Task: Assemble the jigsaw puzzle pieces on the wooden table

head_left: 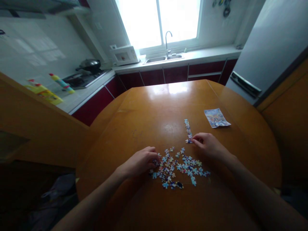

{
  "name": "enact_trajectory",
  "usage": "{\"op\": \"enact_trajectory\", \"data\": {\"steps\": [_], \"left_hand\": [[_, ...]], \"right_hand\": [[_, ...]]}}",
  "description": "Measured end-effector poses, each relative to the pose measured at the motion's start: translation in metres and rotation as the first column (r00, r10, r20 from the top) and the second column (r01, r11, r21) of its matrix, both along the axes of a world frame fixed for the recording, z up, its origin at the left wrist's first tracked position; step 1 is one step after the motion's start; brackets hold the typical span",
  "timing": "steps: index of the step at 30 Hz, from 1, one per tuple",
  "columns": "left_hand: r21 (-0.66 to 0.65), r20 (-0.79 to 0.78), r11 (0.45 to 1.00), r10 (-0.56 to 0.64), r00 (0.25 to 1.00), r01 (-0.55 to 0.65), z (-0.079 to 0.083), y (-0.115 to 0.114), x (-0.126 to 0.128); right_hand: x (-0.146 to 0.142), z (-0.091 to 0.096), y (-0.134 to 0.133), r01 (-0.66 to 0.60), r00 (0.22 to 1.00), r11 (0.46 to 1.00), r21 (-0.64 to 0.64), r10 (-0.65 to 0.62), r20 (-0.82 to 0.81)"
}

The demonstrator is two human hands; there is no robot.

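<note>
A loose heap of small jigsaw puzzle pieces (pixel 168 166), mostly pale blue, white and purple, is spread on the wooden table in front of me. Beyond it runs a narrow joined strip of puzzle pieces (pixel 188 128), turning a corner at its near end. At that corner my right hand (pixel 209 144) pinches a puzzle piece (pixel 190 141) between thumb and fingertips, against the strip. My left hand (pixel 141 162) rests at the heap's left edge with fingers curled in among the pieces; whatever lies under its fingertips is hidden.
A creased printed picture sheet (pixel 217 118) lies to the right of the strip on the round-ended table (pixel 149 112). Past the table are a counter with a sink (pixel 156 59), a microwave (pixel 125 55) and a wok (pixel 90 64) on the stove. A fridge (pixel 264 48) stands at right.
</note>
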State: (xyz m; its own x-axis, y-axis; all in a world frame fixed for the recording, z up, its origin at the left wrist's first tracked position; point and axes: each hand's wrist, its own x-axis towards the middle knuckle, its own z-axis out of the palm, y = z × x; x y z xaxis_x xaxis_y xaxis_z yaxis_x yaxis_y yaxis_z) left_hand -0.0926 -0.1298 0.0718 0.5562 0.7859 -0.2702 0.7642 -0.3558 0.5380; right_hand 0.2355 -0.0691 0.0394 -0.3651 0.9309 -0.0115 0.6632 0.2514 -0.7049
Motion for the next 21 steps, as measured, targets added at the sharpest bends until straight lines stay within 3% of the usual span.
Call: {"op": "enact_trajectory", "data": {"steps": [15, 21], "left_hand": [[-0.012, 0.114, 0.999, -0.036, 0.993, 0.038, -0.005, -0.001, 0.0], [-0.057, 0.173, 0.996, 0.077, 0.982, -0.068, 0.002, -0.012, -0.008]], "right_hand": [[0.002, -0.002, 0.002, -0.004, 1.0, 1.0, 0.016, 0.005, -0.018], [0.001, -0.002, 0.003, -0.005, 1.0, 1.0, -0.002, 0.005, -0.006]]}}
